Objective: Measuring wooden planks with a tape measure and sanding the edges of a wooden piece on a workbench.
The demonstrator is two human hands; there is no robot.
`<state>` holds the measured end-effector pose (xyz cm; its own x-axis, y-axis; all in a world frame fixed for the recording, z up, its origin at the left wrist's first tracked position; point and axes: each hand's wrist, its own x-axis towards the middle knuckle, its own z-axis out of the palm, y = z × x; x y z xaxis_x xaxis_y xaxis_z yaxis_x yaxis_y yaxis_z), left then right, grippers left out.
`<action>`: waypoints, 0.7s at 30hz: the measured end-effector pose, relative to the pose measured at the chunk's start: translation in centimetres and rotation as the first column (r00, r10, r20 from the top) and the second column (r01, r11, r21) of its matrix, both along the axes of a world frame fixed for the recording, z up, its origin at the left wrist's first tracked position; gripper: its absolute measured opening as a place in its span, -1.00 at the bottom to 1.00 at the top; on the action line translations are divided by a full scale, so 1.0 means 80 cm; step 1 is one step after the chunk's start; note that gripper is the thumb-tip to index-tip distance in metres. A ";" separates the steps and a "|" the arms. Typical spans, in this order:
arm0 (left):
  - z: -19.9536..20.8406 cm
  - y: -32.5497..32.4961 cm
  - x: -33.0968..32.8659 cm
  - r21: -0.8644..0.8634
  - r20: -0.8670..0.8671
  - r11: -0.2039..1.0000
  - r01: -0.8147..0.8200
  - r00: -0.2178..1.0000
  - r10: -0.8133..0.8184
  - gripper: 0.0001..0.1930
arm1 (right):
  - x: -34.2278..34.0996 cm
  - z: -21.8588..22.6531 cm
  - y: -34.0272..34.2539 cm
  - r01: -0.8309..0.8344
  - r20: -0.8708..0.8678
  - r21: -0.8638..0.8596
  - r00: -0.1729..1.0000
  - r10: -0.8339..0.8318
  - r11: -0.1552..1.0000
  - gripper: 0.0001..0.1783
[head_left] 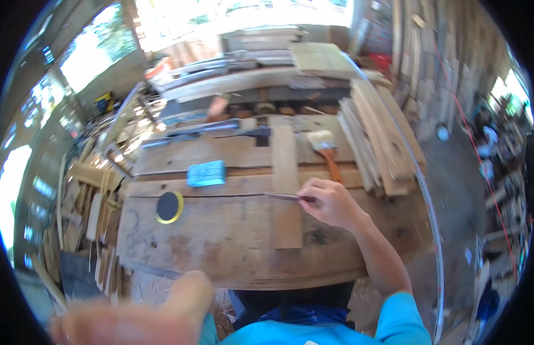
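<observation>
My right hand (330, 202) is over the workbench (209, 253), its fingers closed round a slim tool (284, 196). The tool has a dark reddish handle and a flat, paler front end; its exact kind is too small to make out. That front end lies across a flat wooden board (287, 224), which runs lengthwise away from me on the bench. At the lower left, my left hand (123, 322) is raised close to the camera, away from the bench. Motion smears its fingers, and I cannot see whether it holds anything.
Left on the bench are a blue packet (206, 173) and a round black disc with a yellow rim (170, 207). A paintbrush (327, 152) with an orange handle lies right of the board. Stacked planks (387, 138) rest at the right; more timber (232, 80) lies behind.
</observation>
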<state>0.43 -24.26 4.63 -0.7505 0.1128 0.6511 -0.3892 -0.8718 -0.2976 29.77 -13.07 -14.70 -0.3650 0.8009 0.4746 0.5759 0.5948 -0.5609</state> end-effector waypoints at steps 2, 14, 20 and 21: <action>-0.021 0.028 0.016 -0.240 -0.357 0.876 0.419 0.801 -0.481 -0.58 | 0.002 -0.006 0.001 0.008 -0.029 0.007 1.000 -0.008 1.000 -0.88; -0.020 0.026 0.183 0.104 -0.832 0.908 -0.405 0.464 0.303 -0.81 | -0.001 0.004 0.002 0.028 0.016 -0.002 0.999 -0.028 1.000 -0.84; -0.020 0.036 0.177 0.174 -0.814 0.868 -0.465 0.428 0.392 -0.83 | 0.007 0.003 -0.002 0.045 0.064 0.035 0.997 -0.047 0.998 -0.82; -0.023 0.038 0.183 0.189 -0.797 0.860 -0.474 0.437 0.416 -0.82 | 0.006 0.000 -0.003 0.051 0.054 0.038 0.997 -0.053 0.998 -0.82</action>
<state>15.09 -21.24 2.76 0.1163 -0.0231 0.9929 0.0156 -0.9996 -0.0251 30.29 -13.30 -14.69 -0.3499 0.8018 0.4844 0.6361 0.5829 -0.5055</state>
